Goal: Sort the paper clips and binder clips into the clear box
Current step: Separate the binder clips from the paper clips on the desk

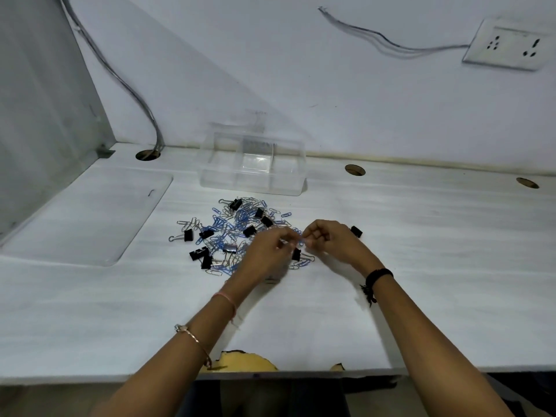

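Left hand (272,246) and right hand (326,236): fingertips pinched nearly closed, both meeting on one blue paper clip (301,240), long axis roughly left-right between them. Clip pile (234,233) with black binder clips (188,235) lies on the surface (421,281) under and left of both grips. Clear box (252,164) beyond, apart.

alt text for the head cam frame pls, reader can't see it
Both hands, left hand and right hand, meet over a pile of clips on a white desk, pinching what looks like a blue paper clip between them. The pile mixes blue and silver paper clips with black binder clips. Behind it sits the open clear box, apparently empty.
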